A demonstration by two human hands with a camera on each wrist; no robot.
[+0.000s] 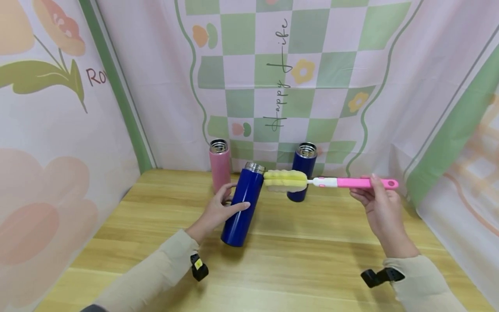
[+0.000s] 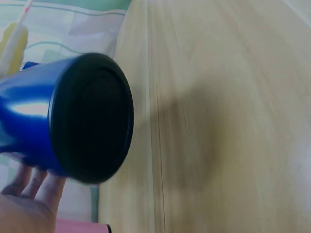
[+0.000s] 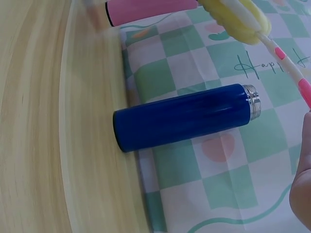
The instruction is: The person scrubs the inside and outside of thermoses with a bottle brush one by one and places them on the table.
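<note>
My left hand [image 1: 220, 210] grips a dark blue bottle [image 1: 242, 208] around its body, tilted with its open steel mouth up and to the right. In the left wrist view the black base of this blue bottle [image 2: 92, 119] faces the camera, raised off the wooden table. My right hand [image 1: 383, 208] holds a bottle brush [image 1: 352, 183] by its pink handle, level and pointing left. The brush's yellow sponge head [image 1: 286, 180] lies right at the bottle's mouth in the head view, outside it. In the right wrist view only part of the right hand [image 3: 302, 179] shows.
A pink bottle [image 1: 220, 167] without a lid stands behind the left hand. Another dark blue bottle [image 1: 302, 169], also lidless, stands at the back, partly behind the sponge. The wooden table [image 1: 296, 268] ends at a patterned curtain [image 1: 269, 69] behind and on both sides.
</note>
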